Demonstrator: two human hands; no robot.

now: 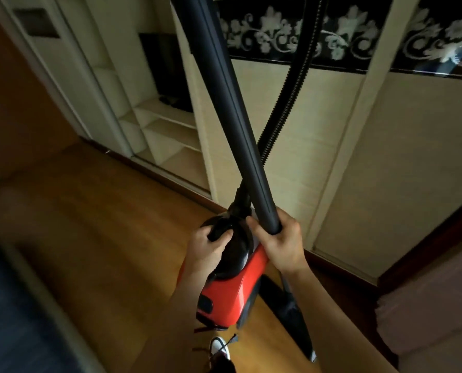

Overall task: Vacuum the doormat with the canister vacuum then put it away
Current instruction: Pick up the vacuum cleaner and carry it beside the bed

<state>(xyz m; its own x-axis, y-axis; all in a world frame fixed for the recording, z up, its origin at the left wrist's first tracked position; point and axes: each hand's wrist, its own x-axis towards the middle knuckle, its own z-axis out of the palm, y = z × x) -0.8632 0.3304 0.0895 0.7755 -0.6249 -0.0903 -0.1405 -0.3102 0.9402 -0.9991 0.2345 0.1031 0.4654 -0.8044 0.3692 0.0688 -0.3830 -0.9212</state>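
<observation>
Canister vacuum (232, 292) held up in both hands over the wooden floor (116, 211), facing the wardrobe (332, 157).
Nearest, a shoe (219, 345) sits right under the red body. The left hand (208, 249) curls round the black top handle, and the right hand (281, 246) wraps the wand's (232, 117) lower end. The wand rises out of frame beside the ribbed hose (286, 103), so a careless turn could knock the glossy door panel, or the hose could snag near the open shelves (168, 130). No doormat is in view.

Bare left hand (207, 250), bare right hand (283, 246), white shoe (218, 346)
</observation>
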